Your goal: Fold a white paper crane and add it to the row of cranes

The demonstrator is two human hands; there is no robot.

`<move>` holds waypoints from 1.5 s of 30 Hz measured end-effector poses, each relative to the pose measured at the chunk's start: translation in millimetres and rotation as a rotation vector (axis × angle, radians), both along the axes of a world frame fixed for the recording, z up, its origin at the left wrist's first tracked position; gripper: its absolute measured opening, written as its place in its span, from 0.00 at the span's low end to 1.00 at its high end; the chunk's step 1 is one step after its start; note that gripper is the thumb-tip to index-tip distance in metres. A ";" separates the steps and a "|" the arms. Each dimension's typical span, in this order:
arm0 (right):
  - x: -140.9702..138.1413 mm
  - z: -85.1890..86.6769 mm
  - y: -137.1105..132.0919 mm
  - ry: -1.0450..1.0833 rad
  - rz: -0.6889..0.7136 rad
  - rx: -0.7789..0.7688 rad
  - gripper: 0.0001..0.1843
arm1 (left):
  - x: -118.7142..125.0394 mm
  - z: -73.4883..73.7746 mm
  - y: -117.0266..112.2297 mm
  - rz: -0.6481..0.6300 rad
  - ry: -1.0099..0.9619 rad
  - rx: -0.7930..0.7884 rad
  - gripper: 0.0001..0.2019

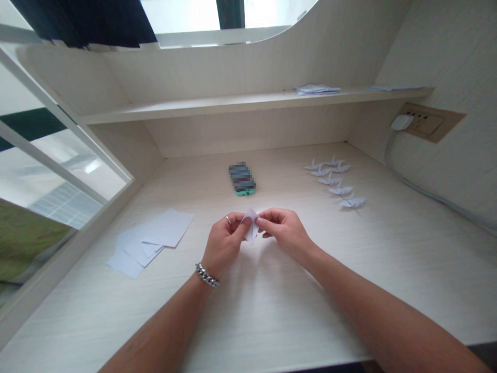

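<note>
A small piece of folded white paper (251,234), diamond-shaped with a crease down its middle, is held up just above the desk. My left hand (225,239) pinches its left side between thumb and fingers; a ring and a chain bracelet show on that hand and wrist. On the opposite side my right hand (285,228) grips the paper's right edge with thumb and forefinger. Several folded paper cranes (340,190) stand in a loose group to the right, beyond my right hand. Loose white paper sheets (166,228) overlap on the desk to the left.
Behind my hands lies a dark, pixelated object (243,178) with a green end. A shelf (217,106) spans the back, bearing a paper stack (317,90). On the right wall, a plug (402,122) sits in a socket, its cable (430,194) running down along the desk.
</note>
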State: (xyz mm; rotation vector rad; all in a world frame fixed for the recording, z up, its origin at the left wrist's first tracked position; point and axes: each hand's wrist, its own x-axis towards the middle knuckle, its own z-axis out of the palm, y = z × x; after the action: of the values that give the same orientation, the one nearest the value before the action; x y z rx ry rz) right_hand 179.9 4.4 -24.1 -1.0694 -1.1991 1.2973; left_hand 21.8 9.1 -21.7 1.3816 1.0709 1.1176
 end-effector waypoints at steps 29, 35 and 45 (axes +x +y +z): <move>-0.9 -1.9 -1.7 -0.053 -0.083 0.090 0.12 | 5.4 5.2 -4.9 -0.110 -0.348 -0.191 0.12; -0.9 0.6 -1.5 0.028 -0.029 0.022 0.14 | 3.6 3.4 -2.8 -0.087 -0.305 -0.170 0.12; -1.7 -1.6 -0.3 0.036 -0.033 0.018 0.16 | 1.5 0.3 0.0 -0.030 -0.172 -0.118 0.13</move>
State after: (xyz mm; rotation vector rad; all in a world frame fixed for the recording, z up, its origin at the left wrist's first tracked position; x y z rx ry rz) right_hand 178.2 4.1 -25.7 -1.0446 -1.1599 1.2734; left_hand 23.3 9.1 -21.4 1.1830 0.9732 1.1122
